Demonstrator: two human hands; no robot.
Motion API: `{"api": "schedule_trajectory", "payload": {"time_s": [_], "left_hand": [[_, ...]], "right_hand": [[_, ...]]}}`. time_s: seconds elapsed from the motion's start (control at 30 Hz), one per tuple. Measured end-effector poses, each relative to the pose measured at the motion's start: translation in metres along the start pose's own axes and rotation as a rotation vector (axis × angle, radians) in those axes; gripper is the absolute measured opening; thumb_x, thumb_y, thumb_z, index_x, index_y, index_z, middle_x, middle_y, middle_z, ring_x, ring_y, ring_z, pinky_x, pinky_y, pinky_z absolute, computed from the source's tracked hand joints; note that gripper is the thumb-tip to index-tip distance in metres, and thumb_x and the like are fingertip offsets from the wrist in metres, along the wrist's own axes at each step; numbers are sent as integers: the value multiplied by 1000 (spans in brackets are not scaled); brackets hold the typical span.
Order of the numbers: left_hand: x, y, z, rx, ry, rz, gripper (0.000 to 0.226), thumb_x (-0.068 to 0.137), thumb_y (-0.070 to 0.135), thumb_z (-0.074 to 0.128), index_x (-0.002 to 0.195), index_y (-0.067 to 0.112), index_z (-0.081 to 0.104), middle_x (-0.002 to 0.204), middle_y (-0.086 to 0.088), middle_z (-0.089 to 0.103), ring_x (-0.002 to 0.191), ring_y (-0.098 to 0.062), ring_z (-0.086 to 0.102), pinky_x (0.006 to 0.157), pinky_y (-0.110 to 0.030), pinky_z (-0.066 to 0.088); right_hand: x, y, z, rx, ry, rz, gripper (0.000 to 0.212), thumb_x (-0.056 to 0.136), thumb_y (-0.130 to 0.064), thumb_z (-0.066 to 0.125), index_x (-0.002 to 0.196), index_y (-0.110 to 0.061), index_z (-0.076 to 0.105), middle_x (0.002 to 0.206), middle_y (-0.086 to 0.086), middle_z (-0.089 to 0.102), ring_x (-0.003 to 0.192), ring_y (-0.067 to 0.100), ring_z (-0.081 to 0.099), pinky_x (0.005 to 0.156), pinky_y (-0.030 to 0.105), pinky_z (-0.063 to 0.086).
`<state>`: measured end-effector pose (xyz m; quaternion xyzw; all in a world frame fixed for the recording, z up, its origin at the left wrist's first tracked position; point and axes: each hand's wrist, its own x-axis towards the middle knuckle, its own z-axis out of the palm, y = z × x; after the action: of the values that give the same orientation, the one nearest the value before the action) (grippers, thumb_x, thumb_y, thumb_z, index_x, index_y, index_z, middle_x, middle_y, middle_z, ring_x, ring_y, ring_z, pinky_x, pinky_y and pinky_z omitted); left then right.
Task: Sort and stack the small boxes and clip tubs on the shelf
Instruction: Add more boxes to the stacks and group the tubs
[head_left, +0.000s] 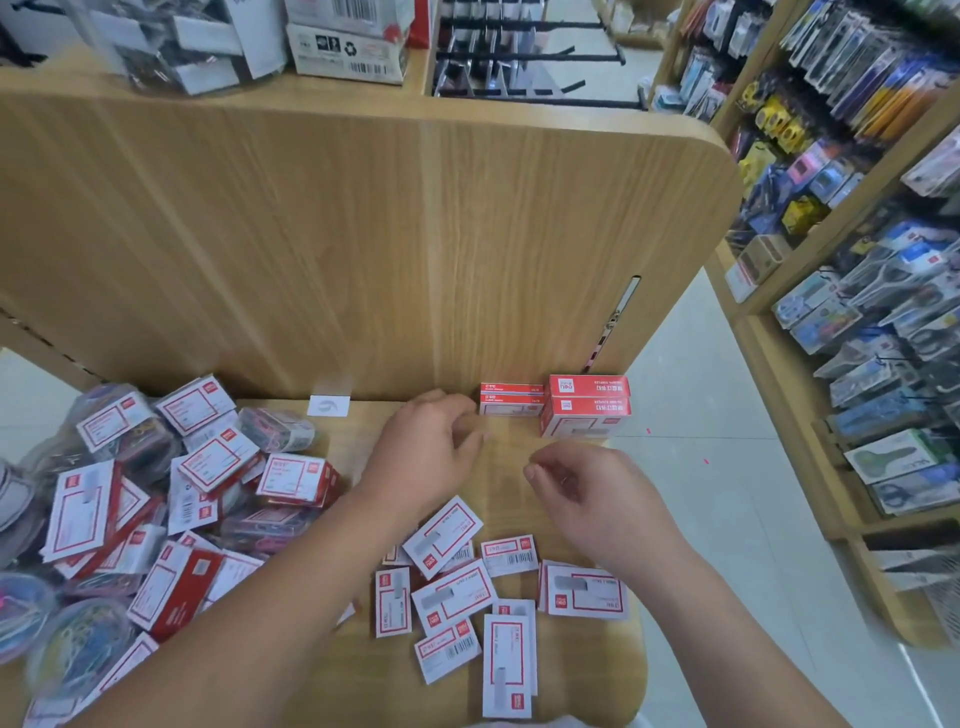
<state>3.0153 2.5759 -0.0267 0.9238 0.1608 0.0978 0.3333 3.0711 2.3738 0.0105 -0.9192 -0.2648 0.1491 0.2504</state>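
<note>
1. The left hand (431, 447) hangs over the shelf (506, 460) with its fingers loosely curled and nothing in them. Its knuckles are just beside the slim boxes (511, 399); blur hides whether they touch.
2. The right hand (582, 483) is nearer the front, fingers also slack and curled, seemingly empty, over bare wood.
3. The slim boxes, two stacked, stand against the panel (363, 234). Two big boxes (587, 408), also stacked, sit right beside them at the shelf's right end.
4. Loose boxes (452, 590) lie flat and scattered under both wrists.
5. At far left, a pile (156, 499) mixes boxes with tubs (280, 428).
</note>
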Motion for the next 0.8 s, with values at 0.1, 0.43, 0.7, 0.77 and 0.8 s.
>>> {"api": "schedule_trajectory", "payload": {"time_s": [0.1, 0.43, 0.7, 0.77, 0.8], "left_hand": [[-34, 0, -25, 113, -191, 22, 27, 83, 51, 67, 92, 26, 72, 86, 10, 59, 83, -14, 57, 76, -36, 54], [-87, 6, -39, 316, -279, 58, 40, 71, 65, 55, 89, 32, 69, 96, 17, 51, 97, -11, 39, 89, -38, 44], [-86, 34, -42, -196, 105, -74, 21, 77, 52, 73, 95, 42, 74, 84, 16, 61, 77, -2, 61, 63, -19, 46], [-86, 38, -39, -298, 49, -51, 20, 82, 38, 78, 101, 42, 74, 88, 15, 62, 81, -6, 62, 65, -16, 46], [-86, 37, -37, -339, -5, -39, 22, 84, 36, 78, 104, 42, 73, 90, 15, 63, 82, -8, 62, 67, -19, 48]], "right_hand": [[-6, -6, 5, -32, -172, -54, 24, 89, -48, 64, 105, -32, 72, 92, -15, 68, 90, 6, 63, 81, 34, 56], [-18, -15, 30, 165, -129, -10, 25, 90, -45, 68, 108, -28, 75, 92, -15, 69, 86, 4, 64, 81, 35, 57], [-28, -48, 3, 770, -145, 57, 19, 97, -33, 68, 83, -23, 78, 80, 6, 77, 82, 25, 74, 83, 49, 59], [-27, -51, 3, 831, -75, 88, 20, 98, -21, 66, 78, -22, 70, 75, 5, 75, 75, 32, 73, 82, 57, 59], [-25, -48, 4, 827, -41, 86, 20, 99, -20, 63, 80, -20, 65, 74, 6, 72, 71, 32, 71, 79, 60, 58]]}}
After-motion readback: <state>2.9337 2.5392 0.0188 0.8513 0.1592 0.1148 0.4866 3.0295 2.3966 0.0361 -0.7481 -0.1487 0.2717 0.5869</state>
